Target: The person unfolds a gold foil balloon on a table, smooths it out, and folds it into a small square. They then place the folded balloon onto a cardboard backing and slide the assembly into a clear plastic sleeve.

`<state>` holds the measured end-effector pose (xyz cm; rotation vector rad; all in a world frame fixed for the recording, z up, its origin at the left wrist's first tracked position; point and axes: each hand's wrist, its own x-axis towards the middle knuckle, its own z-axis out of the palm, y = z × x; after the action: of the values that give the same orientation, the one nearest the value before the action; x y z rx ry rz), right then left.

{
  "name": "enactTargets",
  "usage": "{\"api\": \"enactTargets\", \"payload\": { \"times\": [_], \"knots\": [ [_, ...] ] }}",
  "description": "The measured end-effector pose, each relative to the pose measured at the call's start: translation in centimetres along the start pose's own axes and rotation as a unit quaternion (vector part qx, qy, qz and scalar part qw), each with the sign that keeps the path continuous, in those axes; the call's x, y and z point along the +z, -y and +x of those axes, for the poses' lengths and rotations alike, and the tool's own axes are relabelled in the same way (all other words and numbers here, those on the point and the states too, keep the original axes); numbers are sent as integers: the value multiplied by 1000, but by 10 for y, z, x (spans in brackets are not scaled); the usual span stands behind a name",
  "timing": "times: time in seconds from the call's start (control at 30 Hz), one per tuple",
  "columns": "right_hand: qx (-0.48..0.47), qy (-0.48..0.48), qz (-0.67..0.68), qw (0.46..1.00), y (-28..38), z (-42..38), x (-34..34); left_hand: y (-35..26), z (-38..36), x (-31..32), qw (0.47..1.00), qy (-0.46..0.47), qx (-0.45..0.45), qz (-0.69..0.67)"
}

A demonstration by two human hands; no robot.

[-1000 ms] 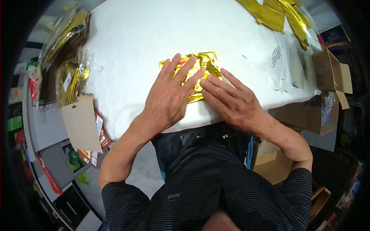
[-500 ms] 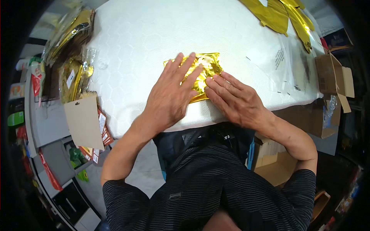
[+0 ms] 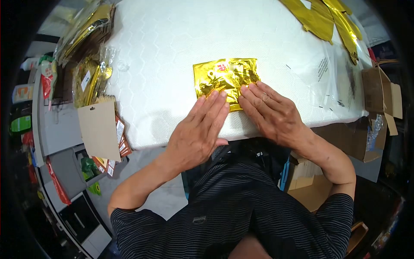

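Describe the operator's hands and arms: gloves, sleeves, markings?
Left hand and right hand both ungloved, no watch or wristband visible. Forearms bare. The short-sleeved shirt is black with thin grey horizontal stripes; its left sleeve and right sleeve match. Small tag on the shirt front, too small to read. No cables seen on either arm.

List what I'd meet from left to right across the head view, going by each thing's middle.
Tan card → left hand → gold foil packet → right hand → clear plastic sheet → upper cardboard box.
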<state>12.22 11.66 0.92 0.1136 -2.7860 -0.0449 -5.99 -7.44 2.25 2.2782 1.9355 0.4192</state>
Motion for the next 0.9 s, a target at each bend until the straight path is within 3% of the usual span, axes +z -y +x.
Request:
{"api": "enactTargets", "payload": {
  "times": [0.13, 0.33, 0.4, 0.7, 0.77, 0.9],
  "knots": [
    [1, -1, -1, 1000, 1, 0, 0, 3, 3, -5, 1000, 12, 0, -16],
    [-11, -12, 12, 1000, -5, 4, -6, 5, 17, 2, 993, -113, -3, -31],
    [-13, -9, 17, 1000, -8, 9, -9, 0, 29, -1, 988, -151, -24, 22],
    [41, 19, 108, 993, -14, 14, -16, 5, 40, 9, 980, -176, 10, 88],
    [23, -67, 99, 992, -13, 15, -16, 7, 40, 6, 980, -184, 7, 70],
    [32, -65, 118, 990, -17, 13, -15, 21, 33, 5, 978, -202, 23, 53]
  ]
}}
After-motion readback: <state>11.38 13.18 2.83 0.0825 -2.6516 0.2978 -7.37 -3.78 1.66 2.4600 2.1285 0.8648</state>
